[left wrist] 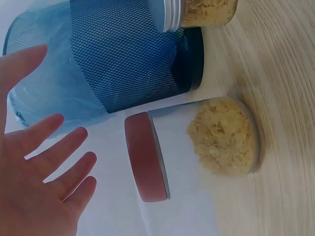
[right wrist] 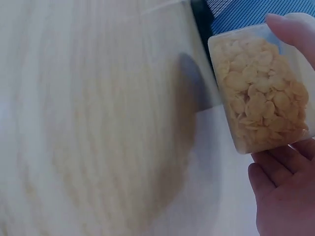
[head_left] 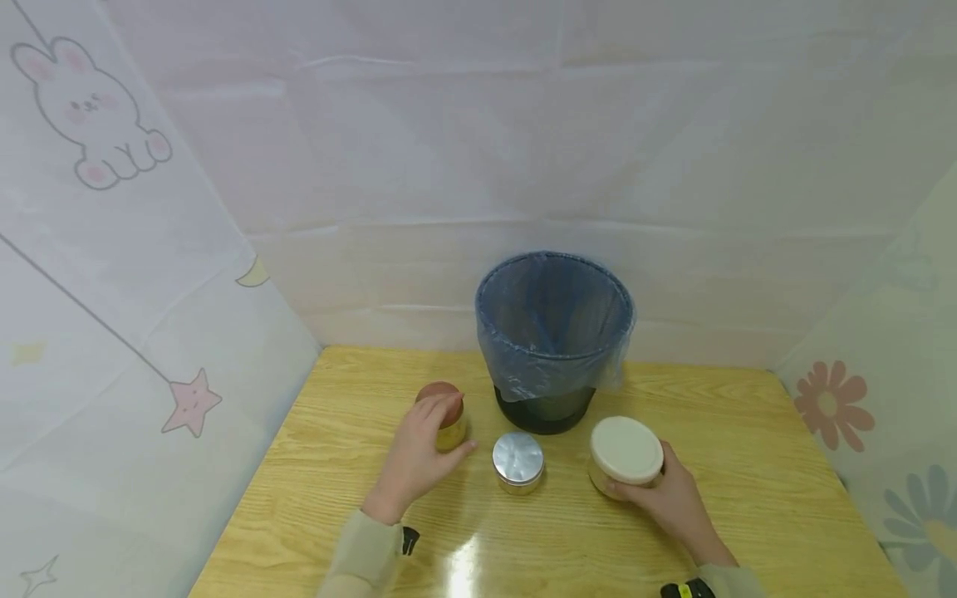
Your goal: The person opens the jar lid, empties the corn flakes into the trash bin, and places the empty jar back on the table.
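Note:
In the head view my right hand [head_left: 673, 498] grips a clear jar [right wrist: 266, 93] of pale yellow flakes, its cream lid [head_left: 626, 449] on top. In the right wrist view the thumb lies on one side and fingers on the other; the base appears slightly off the table, with a shadow beside it. My left hand [left wrist: 39, 167] has its fingers spread, apart from a second jar of flakes [left wrist: 224, 135] with a reddish-brown lid [left wrist: 146, 157]. That jar stands on the table. Between the hands stands a smaller jar [head_left: 518, 462] with a silver lid.
A dark mesh bin [head_left: 544, 411], lined with a translucent blue bag [head_left: 516, 357], stands behind the jars. The wood-grain table [head_left: 359, 432] ends at a pale cloth backdrop [head_left: 419, 166] behind, with printed cloth at both sides.

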`<move>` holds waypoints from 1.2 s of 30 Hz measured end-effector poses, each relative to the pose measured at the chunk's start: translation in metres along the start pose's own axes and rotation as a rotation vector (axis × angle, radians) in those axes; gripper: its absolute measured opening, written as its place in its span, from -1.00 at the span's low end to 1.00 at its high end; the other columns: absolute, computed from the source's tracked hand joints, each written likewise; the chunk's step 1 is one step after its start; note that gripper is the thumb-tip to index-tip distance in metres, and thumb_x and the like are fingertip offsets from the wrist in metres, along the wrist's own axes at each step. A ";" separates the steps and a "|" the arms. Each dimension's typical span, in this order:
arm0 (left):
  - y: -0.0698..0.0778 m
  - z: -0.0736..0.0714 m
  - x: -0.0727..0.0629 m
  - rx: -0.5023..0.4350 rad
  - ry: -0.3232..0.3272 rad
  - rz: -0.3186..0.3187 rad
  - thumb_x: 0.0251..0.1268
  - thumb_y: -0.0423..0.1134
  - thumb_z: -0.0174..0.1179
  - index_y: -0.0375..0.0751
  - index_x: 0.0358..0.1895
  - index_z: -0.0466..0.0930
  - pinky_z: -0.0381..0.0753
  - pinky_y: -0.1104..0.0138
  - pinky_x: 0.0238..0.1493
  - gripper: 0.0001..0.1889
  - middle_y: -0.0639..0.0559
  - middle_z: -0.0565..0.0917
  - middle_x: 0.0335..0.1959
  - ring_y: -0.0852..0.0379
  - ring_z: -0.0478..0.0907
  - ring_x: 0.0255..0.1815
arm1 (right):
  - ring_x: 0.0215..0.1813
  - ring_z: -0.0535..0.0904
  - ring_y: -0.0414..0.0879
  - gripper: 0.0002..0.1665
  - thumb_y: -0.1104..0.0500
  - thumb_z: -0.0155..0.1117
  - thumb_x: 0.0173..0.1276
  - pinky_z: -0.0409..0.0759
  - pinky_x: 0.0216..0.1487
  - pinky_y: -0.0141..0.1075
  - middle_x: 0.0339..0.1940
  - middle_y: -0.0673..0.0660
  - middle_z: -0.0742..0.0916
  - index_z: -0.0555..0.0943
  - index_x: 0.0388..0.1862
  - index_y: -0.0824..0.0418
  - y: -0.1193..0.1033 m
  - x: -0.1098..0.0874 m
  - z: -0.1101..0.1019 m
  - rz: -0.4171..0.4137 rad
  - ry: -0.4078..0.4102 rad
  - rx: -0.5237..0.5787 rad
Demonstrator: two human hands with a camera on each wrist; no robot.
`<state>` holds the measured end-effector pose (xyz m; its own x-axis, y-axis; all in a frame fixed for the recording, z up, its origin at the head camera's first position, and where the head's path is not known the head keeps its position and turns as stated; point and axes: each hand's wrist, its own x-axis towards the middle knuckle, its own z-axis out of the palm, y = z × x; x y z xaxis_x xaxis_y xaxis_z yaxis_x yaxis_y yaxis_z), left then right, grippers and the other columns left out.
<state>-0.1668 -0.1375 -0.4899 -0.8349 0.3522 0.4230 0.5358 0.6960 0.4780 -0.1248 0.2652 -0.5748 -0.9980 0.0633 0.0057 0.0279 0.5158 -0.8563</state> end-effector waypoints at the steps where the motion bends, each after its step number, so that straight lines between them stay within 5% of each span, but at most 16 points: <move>1: 0.001 0.000 0.000 -0.003 0.005 0.009 0.24 0.06 0.45 -0.24 0.40 0.47 0.37 -0.01 0.34 -0.26 -0.08 0.55 0.29 -0.04 0.45 0.32 | 0.32 0.43 0.31 0.29 -0.14 0.72 0.00 0.35 0.24 0.35 0.33 0.37 0.51 0.18 0.54 0.29 -0.003 0.000 0.000 -0.009 0.003 -0.001; 12: 0.012 0.000 0.003 -0.012 0.003 0.052 0.24 0.07 0.45 -0.21 0.42 0.44 0.40 0.01 0.34 -0.24 -0.04 0.53 0.32 -0.01 0.43 0.34 | 0.30 0.44 0.19 0.19 0.03 0.73 0.04 0.41 0.21 0.26 0.31 0.27 0.51 0.22 0.52 0.27 -0.030 -0.002 0.000 -0.169 0.030 0.043; 22: 0.027 0.000 0.008 0.002 0.017 0.142 0.25 0.21 0.39 -0.15 0.43 0.44 0.38 0.14 0.36 -0.22 -0.01 0.52 0.32 0.05 0.41 0.35 | 0.17 0.45 -0.28 0.13 0.18 0.74 0.00 0.47 0.05 -0.45 0.25 0.13 0.54 0.29 0.50 0.23 -0.062 -0.009 0.001 -0.296 0.058 0.069; 29: 0.046 0.000 0.010 -0.035 -0.019 0.195 0.22 0.26 0.38 -0.13 0.46 0.40 0.37 0.10 0.37 -0.16 0.02 0.48 0.36 0.05 0.38 0.37 | 0.19 0.47 -0.26 0.13 0.28 0.77 -0.12 0.38 0.14 -0.53 0.21 0.09 0.57 0.37 0.45 0.25 -0.083 -0.014 0.004 -0.386 0.060 0.120; 36: 0.067 0.001 0.006 -0.160 -0.105 0.161 0.17 0.34 0.37 0.06 0.55 0.26 0.38 0.07 0.36 -0.07 0.14 0.37 0.44 0.11 0.30 0.44 | 0.24 0.50 -0.22 0.15 0.17 0.79 -0.12 0.33 0.24 -0.47 0.22 0.05 0.63 0.39 0.47 0.09 -0.103 -0.026 0.011 -0.429 0.007 0.096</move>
<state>-0.1361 -0.0885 -0.4560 -0.7412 0.5195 0.4251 0.6691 0.5209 0.5301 -0.1024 0.2011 -0.4925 -0.9177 -0.1331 0.3743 -0.3945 0.4149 -0.8199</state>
